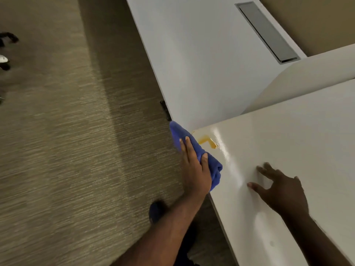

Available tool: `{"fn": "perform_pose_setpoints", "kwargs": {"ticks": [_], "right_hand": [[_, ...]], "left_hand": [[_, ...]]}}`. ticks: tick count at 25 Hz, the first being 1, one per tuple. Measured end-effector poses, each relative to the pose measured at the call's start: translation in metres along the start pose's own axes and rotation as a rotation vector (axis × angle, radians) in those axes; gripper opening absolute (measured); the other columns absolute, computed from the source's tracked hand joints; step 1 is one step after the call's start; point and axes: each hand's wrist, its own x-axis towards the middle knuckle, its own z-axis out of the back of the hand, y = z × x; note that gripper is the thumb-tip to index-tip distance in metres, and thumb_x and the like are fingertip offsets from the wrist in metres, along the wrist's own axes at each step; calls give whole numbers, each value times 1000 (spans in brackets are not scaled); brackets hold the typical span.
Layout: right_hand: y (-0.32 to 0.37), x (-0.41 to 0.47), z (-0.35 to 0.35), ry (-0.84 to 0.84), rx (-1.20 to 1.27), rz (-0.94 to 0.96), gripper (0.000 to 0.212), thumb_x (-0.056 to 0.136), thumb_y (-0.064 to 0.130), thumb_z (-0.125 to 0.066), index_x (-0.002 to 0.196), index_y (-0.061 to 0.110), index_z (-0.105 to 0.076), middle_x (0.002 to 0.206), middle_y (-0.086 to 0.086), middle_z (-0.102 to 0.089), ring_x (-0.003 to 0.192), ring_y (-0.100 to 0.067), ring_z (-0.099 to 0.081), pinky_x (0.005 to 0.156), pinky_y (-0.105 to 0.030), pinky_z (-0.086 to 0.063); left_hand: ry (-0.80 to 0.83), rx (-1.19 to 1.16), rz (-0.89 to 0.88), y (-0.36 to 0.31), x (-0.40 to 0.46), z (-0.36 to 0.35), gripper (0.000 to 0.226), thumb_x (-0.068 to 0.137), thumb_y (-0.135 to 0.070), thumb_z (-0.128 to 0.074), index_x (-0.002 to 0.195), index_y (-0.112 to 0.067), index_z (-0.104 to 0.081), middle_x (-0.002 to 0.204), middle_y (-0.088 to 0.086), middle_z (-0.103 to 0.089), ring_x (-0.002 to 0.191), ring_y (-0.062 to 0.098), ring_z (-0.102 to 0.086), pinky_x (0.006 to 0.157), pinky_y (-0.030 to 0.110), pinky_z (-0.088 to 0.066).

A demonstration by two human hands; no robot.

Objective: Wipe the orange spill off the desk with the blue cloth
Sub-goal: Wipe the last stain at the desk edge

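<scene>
We find no legible writing or brand marks. The desk [288,150] has a smooth, glossy white top. Our left hand [195,169] grasps the blue cloth [192,144], a soft bunched fabric, at the desk's edge. The orange spill [208,142], a thin angular smear, lies just beside the cloth at its 2 o'clock. Our right hand [282,189] rests released, fingers spread, on the desk at 4 o'clock from the spill. The ribbed carpet [67,150] lies at 9 o'clock.

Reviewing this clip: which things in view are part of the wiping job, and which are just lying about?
Job: blue cloth in the left hand; orange spill; desk; right hand spread on the desk.
Lying about: grey slot cover; dark items on the carpet.
</scene>
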Motion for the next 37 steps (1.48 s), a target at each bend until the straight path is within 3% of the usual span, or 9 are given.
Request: {"fn": "perform_pose_setpoints", "kwargs": {"ticks": [3,7,10,13,16,23,27,31,37], "right_hand": [[-1,0,1,6,24,-22,67,71,58,-73,131,33,-55,147,8,-45,125,-21,-54,113,-55,-21],[-1,1,3,24,25,-33,67,71,61,-71,131,34,-55,146,8,-47,124,-21,-56,114,-54,-22],[1,2,4,37,10,-38,67,72,60,-70,132,34,-54,146,6,-47,123,-23,-56,113,-53,-24],[2,-1,3,34,30,-46,67,73,58,-70,133,34,-53,148,7,-45,124,-23,-55,113,-52,-24],[2,-1,2,35,26,-44,67,74,59,-69,134,35,-52,149,8,-43,127,-21,-52,114,-52,-24],[1,0,1,54,11,-46,68,75,59,-68,136,36,-49,151,9,-38,133,-19,-46,115,-52,-21],[2,-1,2,56,18,-46,67,77,57,-68,137,35,-48,152,9,-36,137,-19,-41,114,-54,-21],[3,-2,3,54,44,-48,67,76,55,-69,136,33,-49,152,10,-36,140,-20,-37,114,-56,-22],[3,-4,3,54,37,-39,67,77,56,-68,137,34,-48,152,11,-36,140,-18,-36,113,-55,-24]], "left_hand": [[32,16,-61,5,2,-2,68,102,-31,-44,155,-13,-6,165,6,0,151,15,-1,121,22,-2],[134,-119,-87,4,29,6,65,103,-26,-44,155,-13,-7,162,-7,2,147,1,-3,114,12,-11],[153,25,-205,9,45,14,56,102,-26,-45,151,-7,-25,157,5,-27,143,15,-27,115,21,-25],[151,190,-373,4,66,23,38,99,-20,-50,134,-7,-48,127,9,-53,117,22,-47,104,32,-37],[183,325,-493,-4,80,25,29,99,-19,-50,123,-3,-56,111,11,-62,104,28,-54,96,37,-39],[243,515,-615,-18,92,16,34,103,-25,-39,127,-6,-53,110,7,-66,101,25,-60,92,36,-42],[278,454,-643,-18,92,14,44,101,-22,-45,139,-1,-46,127,12,-64,117,26,-58,104,35,-38],[279,548,-655,-3,80,18,52,102,-24,-38,150,-6,-31,155,8,-39,143,24,-33,118,36,-21],[114,219,-316,4,55,17,47,100,-22,-49,145,-11,-37,139,6,-46,125,22,-48,105,36,-42]]}}
